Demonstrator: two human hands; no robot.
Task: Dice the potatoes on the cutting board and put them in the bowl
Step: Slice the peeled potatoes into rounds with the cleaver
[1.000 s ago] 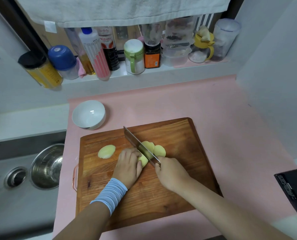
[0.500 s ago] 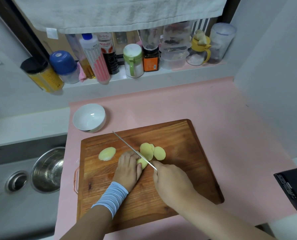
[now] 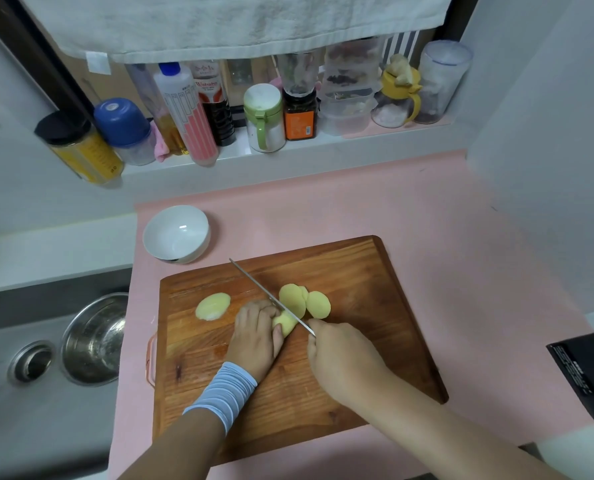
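From the head camera, we look down on a wooden cutting board [image 3: 357, 271] laid on a pink mat [image 3: 427, 220], where potato work is at the slicing stage, by our reading an early step toward dicing. The left hand [image 3: 255, 336] curls its fingers over a pale yellow potato piece [image 3: 285, 323], pinning it to the board. The right hand [image 3: 344, 362] is wrapped round the handle of a knife [image 3: 254, 280]; the handle itself is hidden inside the fist. The thin blade shows edge-on and slants away to the far left, and it sits on the piece's right side, just beside the left knuckles. At least 2 round slices [image 3: 306, 301] lie overlapping on the board just right of the blade, smooth, peeled and moist-looking. 1 potato half [image 3: 213, 306] rests cut face down, well apart to the left. The white bowl [image 3: 176, 233] stands off the board's far left corner with nothing in it. We judge the task far from done: the next move calls for a clean downward cut with fingertips tucked back, then stacking the slices for strips and cubes. A steel basin [image 3: 94, 337] sits in the sink [image 3: 29, 362] to the left, and jars and bottles [image 3: 264, 116] line the ledge behind.
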